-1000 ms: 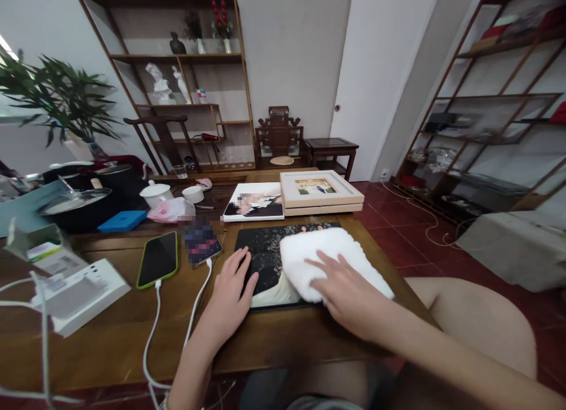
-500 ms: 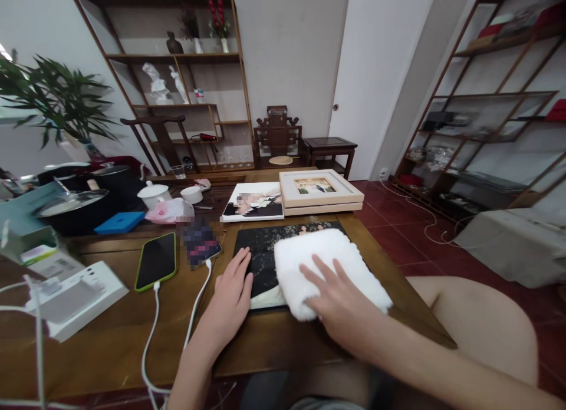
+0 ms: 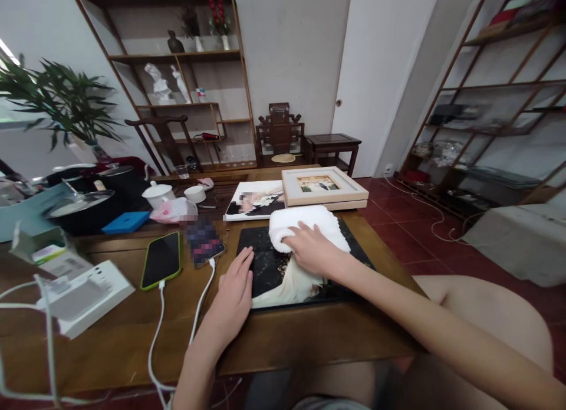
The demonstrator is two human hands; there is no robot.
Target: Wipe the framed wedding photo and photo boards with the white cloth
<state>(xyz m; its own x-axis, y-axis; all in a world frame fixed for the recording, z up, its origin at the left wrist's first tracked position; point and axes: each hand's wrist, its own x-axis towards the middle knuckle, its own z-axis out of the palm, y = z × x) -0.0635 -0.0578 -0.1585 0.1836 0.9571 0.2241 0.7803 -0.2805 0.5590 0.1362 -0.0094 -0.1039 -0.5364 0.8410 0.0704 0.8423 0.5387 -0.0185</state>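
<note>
A dark photo panel [image 3: 260, 274] lies flat on the wooden table, with a pale gown visible in its lower part. My left hand [image 3: 236, 283] rests flat on its left edge, fingers stretched out and holding nothing. On the panel's upper part, my right hand [image 3: 312, 248] presses a folded, fluffy white towel [image 3: 305, 218], with the fingers bent into its near side. The towel covers the top middle of the panel, hiding the picture there.
Behind the panel lie a white-edged photo print [image 3: 236, 203] and stacked pale picture frames [image 3: 289, 189]. To the left are a green-cased phone [image 3: 161, 259], a second phone [image 3: 206, 251], white charging cables [image 3: 159, 333] and an opened white box [image 3: 99, 298]. Pots [image 3: 79, 206] stand farther left.
My right hand and the towel have moved up and left across the panel, uncovering its lower right part. My left hand stays at the panel's left edge.
</note>
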